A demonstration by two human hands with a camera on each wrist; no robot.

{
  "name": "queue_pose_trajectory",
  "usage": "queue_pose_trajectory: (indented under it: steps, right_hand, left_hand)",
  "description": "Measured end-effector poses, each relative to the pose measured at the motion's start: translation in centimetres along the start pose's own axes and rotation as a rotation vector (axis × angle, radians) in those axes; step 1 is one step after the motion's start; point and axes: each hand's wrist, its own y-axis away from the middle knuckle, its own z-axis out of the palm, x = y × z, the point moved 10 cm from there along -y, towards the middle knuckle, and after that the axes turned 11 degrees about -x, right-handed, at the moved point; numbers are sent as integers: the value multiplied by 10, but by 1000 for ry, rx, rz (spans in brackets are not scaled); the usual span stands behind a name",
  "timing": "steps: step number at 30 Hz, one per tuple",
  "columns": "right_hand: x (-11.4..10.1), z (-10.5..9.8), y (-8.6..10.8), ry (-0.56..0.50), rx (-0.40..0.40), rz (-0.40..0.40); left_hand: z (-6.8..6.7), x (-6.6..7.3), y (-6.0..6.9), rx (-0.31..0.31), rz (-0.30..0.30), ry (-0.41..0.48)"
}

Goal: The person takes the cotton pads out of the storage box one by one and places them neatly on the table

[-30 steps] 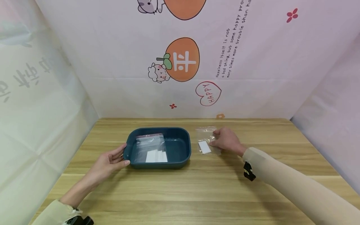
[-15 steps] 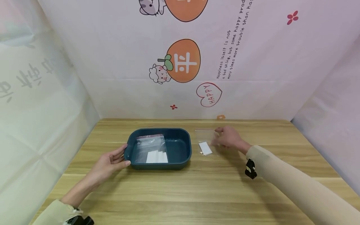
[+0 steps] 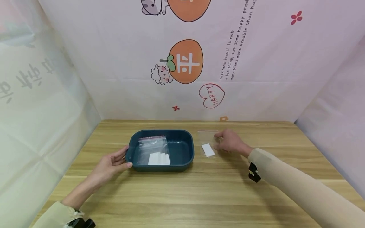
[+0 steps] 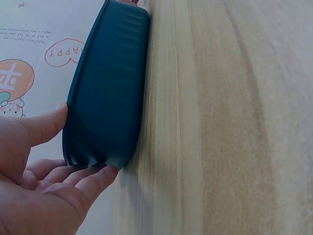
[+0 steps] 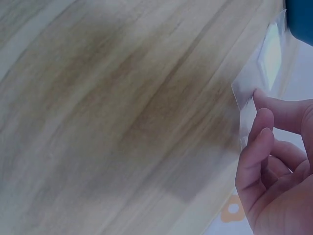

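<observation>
In the head view, my left hand (image 3: 109,166) holds the left end of a dark blue tub (image 3: 182,168). The left wrist view shows the thumb on the tub's rim (image 4: 73,93) and the fingers against its end wall. Inside the tub lie clear zip bags (image 3: 152,142) with white rectangular pieces (image 3: 158,159) in them. Right of the tub, another clear zip bag (image 3: 206,136) rests on the table with one white piece (image 3: 208,150) in it. My right hand (image 3: 231,141) holds this bag by its right edge, thumb and fingers bent there; the fingers partly hide it.
A wood-grain table (image 3: 176,199) lies under everything. White printed cloth walls (image 3: 122,63) stand behind it and along both sides. The tub's right half shows bare floor. A dark device (image 3: 253,172) sits on the right wrist.
My right hand has shifted slightly along the right edge of the loose bag, and the bag's edge has moved with the fingers. My left hand and the tub stay put.
</observation>
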Motion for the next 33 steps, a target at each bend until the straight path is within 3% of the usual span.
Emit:
queue_pose_trajectory:
  steps: [5,8,12,18,24,33]
  right_hand:
    - [-3,-3,2,-21,-4,-8]
    - [-16,-13,5,-48,30,-56]
    - [-51,-31,9,-46,84,-136]
    - [-121,-41,12,9,63,-188]
    - [-176,-11,-2,18,-35,-265]
    - [-206,57,-26,1,-190,-301]
  left_hand:
    - [-1,-1,0,5,-8,3]
    - [0,-1,0,0,-7,0]
    - [0,-2,0,2,-9,-1]
    - [0,-1,0,-2,-13,-1]
    - [0,-1,1,-8,-20,-2]
    - [-6,0,-1,33,11,-11]
